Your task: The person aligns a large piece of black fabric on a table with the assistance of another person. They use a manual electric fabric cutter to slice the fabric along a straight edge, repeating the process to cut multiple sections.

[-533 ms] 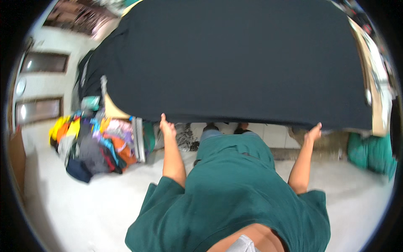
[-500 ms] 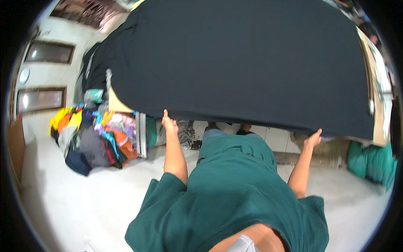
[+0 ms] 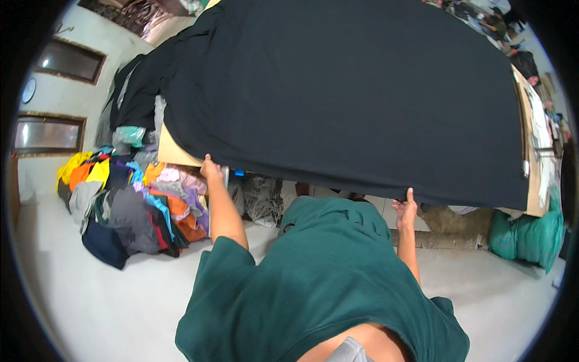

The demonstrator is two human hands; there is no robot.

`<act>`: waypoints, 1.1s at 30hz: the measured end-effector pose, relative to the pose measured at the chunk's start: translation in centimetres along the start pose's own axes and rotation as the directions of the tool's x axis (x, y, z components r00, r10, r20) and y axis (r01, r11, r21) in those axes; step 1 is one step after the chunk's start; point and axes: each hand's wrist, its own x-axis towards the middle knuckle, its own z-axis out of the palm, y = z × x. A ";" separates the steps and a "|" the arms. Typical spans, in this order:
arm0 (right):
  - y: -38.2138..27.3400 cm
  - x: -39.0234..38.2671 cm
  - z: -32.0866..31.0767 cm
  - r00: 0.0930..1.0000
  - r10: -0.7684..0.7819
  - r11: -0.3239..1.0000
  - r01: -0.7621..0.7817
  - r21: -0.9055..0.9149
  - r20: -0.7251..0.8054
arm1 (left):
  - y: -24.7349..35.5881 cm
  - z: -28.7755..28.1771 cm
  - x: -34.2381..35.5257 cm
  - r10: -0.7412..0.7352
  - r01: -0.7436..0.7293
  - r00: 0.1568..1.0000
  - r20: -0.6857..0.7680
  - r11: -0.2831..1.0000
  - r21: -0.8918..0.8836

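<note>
Your left hand (image 3: 210, 169) and right hand (image 3: 406, 209) are both clamped on the near hem of the black fabric sheet (image 3: 350, 90), one at each corner, with the cloth spread flat away from your grip over the table (image 3: 175, 154). Pile of coloured garments (image 3: 129, 202) sits on the floor just left of your left grip; green sacks (image 3: 528, 235) lie right of the right one.

One large black fabric sheet (image 3: 350, 90) is seen spread over one tabletop (image 3: 175, 154). Two bare hands (left hand (image 3: 210, 169), right hand (image 3: 405, 211)) are counted at its edge. One heap of multicoloured clothes (image 3: 126, 205) and one green sack (image 3: 528, 235) are seen on the floor.
</note>
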 end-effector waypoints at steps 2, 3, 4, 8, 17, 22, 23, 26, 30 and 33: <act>1.0 -1.4 2.6 0.998 0.022 1.000 -0.023 0.007 0.062 | 1.2 -0.3 2.3 -0.052 0.051 0.998 0.024 0.998 0.044; 1.2 -1.9 4.0 0.996 0.040 0.999 -0.040 -0.002 0.084 | 1.5 -0.3 3.3 -0.051 0.053 0.998 0.044 0.997 -0.059; 1.4 -2.4 5.5 0.993 0.058 0.998 -0.057 -0.013 0.107 | 1.8 -0.6 4.3 -0.046 0.049 0.997 0.060 0.997 -0.057; 3.0 -3.6 9.6 0.992 0.063 0.998 -0.061 -0.021 0.114 | 2.2 0.1 5.9 0.091 -0.087 0.996 0.002 0.952 0.294; 5.3 -5.5 13.6 0.988 0.019 0.990 0.002 -0.139 0.154 | 1.5 -3.7 5.1 0.564 -0.504 0.820 0.098 0.630 0.590; 4.8 -8.5 12.0 0.979 0.041 0.977 0.002 -0.213 0.198 | 2.3 -6.3 3.1 0.579 -0.510 0.811 0.081 0.633 0.582; 5.0 -8.6 11.9 0.978 0.049 0.981 -0.008 -0.196 0.204 | 1.8 -6.4 3.0 0.585 -0.518 0.806 0.089 0.625 0.584; 5.9 -8.1 12.0 0.978 0.072 0.987 -0.041 -0.157 0.196 | 0.8 -6.6 3.4 0.344 -0.336 0.936 0.077 0.803 0.492; 7.1 -6.7 12.5 0.988 0.077 0.991 -0.061 -0.122 0.130 | 0.2 -6.1 3.6 0.385 -0.380 0.918 0.093 0.790 0.481; 7.2 -7.1 13.3 0.995 0.029 0.996 -0.021 -0.089 0.098 | 0.5 -5.7 3.4 0.411 -0.410 0.906 0.098 0.798 0.441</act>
